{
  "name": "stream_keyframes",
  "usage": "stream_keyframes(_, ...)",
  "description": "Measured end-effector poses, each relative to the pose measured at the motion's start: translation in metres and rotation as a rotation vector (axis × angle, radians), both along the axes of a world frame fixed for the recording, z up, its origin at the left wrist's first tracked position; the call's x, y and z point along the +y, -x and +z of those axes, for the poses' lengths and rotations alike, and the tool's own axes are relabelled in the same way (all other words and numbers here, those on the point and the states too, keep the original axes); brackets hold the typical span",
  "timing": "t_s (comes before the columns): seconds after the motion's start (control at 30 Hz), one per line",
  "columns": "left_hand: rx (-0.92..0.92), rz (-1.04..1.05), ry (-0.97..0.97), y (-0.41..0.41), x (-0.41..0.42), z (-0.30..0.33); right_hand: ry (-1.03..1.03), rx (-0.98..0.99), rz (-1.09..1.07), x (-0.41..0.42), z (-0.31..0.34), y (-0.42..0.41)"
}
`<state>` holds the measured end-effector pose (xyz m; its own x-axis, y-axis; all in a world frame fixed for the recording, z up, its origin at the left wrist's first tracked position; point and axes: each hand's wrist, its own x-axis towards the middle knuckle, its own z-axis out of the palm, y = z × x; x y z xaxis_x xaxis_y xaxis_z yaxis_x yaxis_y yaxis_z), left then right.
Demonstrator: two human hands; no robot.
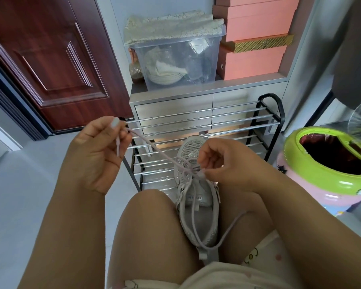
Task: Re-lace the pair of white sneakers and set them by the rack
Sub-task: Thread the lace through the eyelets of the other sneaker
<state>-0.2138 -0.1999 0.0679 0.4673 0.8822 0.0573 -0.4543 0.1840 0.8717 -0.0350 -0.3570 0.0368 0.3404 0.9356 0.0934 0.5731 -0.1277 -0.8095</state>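
Observation:
A white sneaker (196,197) lies between my knees, toe pointing away toward the black shoe rack (269,126). My left hand (98,151) is raised at the left and pinches one end of the pale lace (152,149), which runs taut down to the eyelets. My right hand (219,161) sits at the sneaker's upper eyelets and pinches the lace there. The other lace end (233,226) loops loosely over my right thigh. I see only one sneaker.
A pink bin with a green rim (313,170) stands at the right. Behind the rack is a grey drawer cabinet (171,105) carrying a clear storage box (177,59) and pink boxes (256,38). A dark red door (50,59) fills the left.

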Motion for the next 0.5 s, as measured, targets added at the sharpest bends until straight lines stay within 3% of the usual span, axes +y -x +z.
stream_keyframes(0.13, -0.043, 0.082, 0.045, 0.003, 0.007, -0.006, 0.154, 0.080, 0.122, -0.002, 0.004, 0.011)
stream_keyframes(0.23, 0.121, 0.047, 0.157, 0.002, 0.008, -0.018, 0.293, 0.083, 0.218, 0.001, 0.001, 0.023)
stream_keyframes(0.33, 0.264, -0.083, 0.307, -0.001, 0.004, -0.031, 0.355, -0.056, 0.217, 0.004, 0.000, 0.029)
stream_keyframes(0.5, 0.474, -0.174, 0.263, -0.012, -0.012, -0.052, 0.407, -0.040, 0.137, 0.005, -0.003, 0.027)
